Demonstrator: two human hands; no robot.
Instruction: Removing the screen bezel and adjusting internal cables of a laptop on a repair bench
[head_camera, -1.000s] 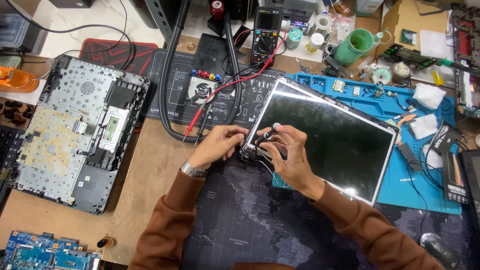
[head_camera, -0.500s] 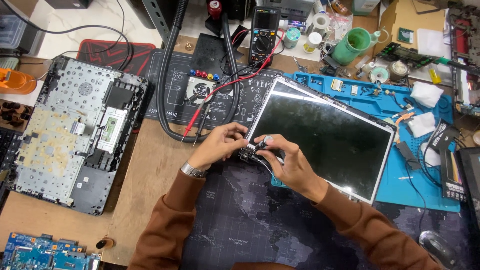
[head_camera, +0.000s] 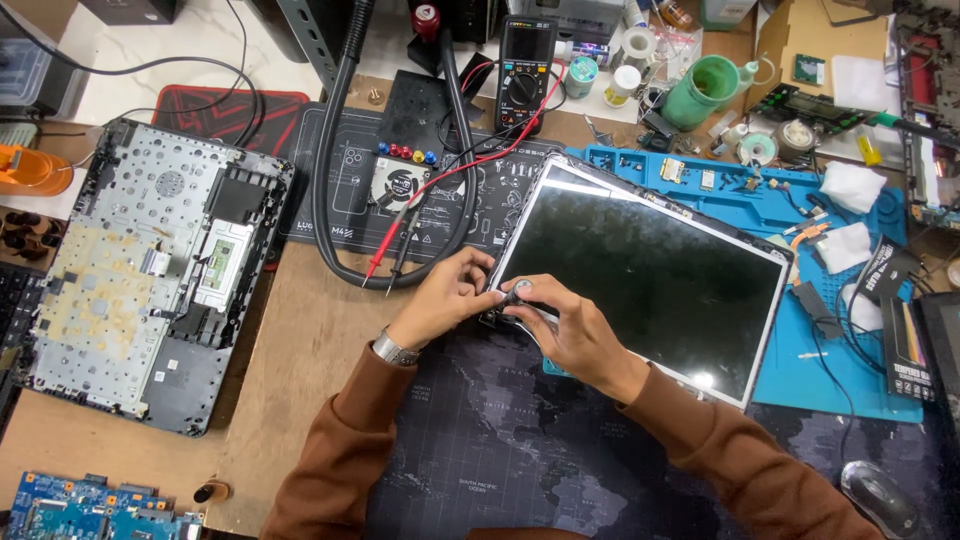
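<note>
Cluttered wooden desk (head_camera: 300, 350), repair gear across it. Nearest me, dark world-map desk mat (head_camera: 480, 450) under my brown sleeves. My left hand (head_camera: 440, 305) and right hand (head_camera: 570, 330) meet at the near left corner of the dark, silver-framed laptop screen panel (head_camera: 640, 270), which lies flat, partly on the map mat, partly on the blue silicone work mat (head_camera: 830, 370). Right fingers (head_camera: 530, 300) pinched narrow around a small dark screwdriver (head_camera: 520, 293), its round cap up, tip at the panel's corner. Left fingers (head_camera: 480, 290) curled, touching the same corner just beside the tool; whether they grip anything I cannot tell. Left of my hands, well apart, grey laptop bottom case (head_camera: 150, 280) lying open-side up. Farther back, black hose (head_camera: 330, 150) looped over a dark printed mat, red probe lead across it, black multimeter (head_camera: 525, 70), green plastic cup (head_camera: 705, 90).
</note>
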